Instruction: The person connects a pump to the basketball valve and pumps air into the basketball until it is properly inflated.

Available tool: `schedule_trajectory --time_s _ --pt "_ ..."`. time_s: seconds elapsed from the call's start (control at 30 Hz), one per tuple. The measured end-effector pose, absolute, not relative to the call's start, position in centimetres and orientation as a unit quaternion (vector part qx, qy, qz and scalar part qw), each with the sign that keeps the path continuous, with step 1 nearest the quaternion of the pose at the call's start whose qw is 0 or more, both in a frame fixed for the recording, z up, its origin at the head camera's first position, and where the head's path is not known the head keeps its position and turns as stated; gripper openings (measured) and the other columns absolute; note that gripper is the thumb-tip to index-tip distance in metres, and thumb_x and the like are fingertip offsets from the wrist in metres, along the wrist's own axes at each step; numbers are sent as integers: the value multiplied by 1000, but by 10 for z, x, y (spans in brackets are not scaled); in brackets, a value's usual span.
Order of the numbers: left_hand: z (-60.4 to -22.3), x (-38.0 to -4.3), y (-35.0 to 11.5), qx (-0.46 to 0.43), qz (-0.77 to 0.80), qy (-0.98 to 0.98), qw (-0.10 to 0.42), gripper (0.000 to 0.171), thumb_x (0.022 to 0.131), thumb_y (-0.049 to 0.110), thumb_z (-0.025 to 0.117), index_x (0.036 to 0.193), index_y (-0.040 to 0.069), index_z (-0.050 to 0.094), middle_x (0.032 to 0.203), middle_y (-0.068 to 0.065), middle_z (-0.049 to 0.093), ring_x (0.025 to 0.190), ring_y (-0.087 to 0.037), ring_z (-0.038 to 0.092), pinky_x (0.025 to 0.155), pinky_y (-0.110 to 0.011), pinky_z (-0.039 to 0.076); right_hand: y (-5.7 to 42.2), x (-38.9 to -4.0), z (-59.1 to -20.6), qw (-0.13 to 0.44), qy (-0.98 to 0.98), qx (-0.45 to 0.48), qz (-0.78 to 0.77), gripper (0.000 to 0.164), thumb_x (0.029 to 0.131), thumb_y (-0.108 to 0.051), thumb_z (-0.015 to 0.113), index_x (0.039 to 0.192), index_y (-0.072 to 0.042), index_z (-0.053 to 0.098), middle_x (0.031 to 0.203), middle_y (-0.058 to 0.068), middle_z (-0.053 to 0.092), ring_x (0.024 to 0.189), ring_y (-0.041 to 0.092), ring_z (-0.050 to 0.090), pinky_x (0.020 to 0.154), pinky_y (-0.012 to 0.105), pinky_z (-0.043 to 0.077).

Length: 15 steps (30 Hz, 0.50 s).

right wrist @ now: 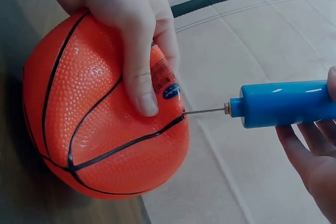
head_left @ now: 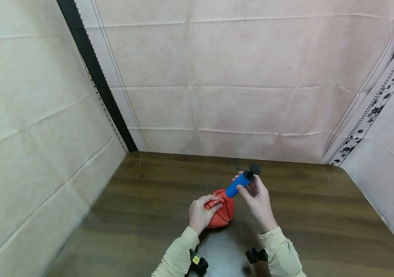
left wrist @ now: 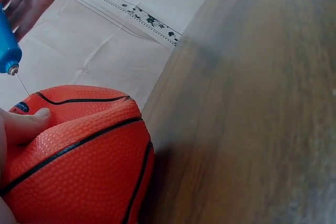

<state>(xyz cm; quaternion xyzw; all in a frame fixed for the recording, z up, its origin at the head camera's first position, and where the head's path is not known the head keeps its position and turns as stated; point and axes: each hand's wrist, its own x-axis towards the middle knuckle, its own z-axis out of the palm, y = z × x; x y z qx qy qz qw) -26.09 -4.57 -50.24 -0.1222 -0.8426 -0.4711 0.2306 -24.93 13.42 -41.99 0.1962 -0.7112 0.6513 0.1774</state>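
Note:
A dented orange basketball (right wrist: 105,129) with black seams sits on the wooden table. My left hand (head_left: 201,211) grips it from the left, thumb pressed into the slack skin beside a small blue label (right wrist: 171,91). In my right hand (head_left: 258,200) is a blue hand pump (head_left: 237,185) with a black handle (head_left: 254,169), held tilted by the barrel between thumb and fingers. A thin metal needle (right wrist: 205,111) juts from the pump's nozzle, its tip right at the ball's surface near a black seam in the right wrist view.
The brown wooden table (head_left: 148,215) extends around the ball. Pale cloth walls (head_left: 235,77) enclose its back and sides, with a black strip (head_left: 96,73) at the left corner and a floral border (head_left: 373,109) at the right.

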Motion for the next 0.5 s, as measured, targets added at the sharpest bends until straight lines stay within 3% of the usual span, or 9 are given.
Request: schedule_trajectory --time_s 0.5 --pt "-506 -262 -48 -116 -482 -841 217 22 76 25 82 97 20 77 94 2 77 91 -18 72 82 -37 54 128 -245 -424 189 -733 215 617 40 91 1 62 127 4 46 114 -18 62 107 -2 63 93 13 46"
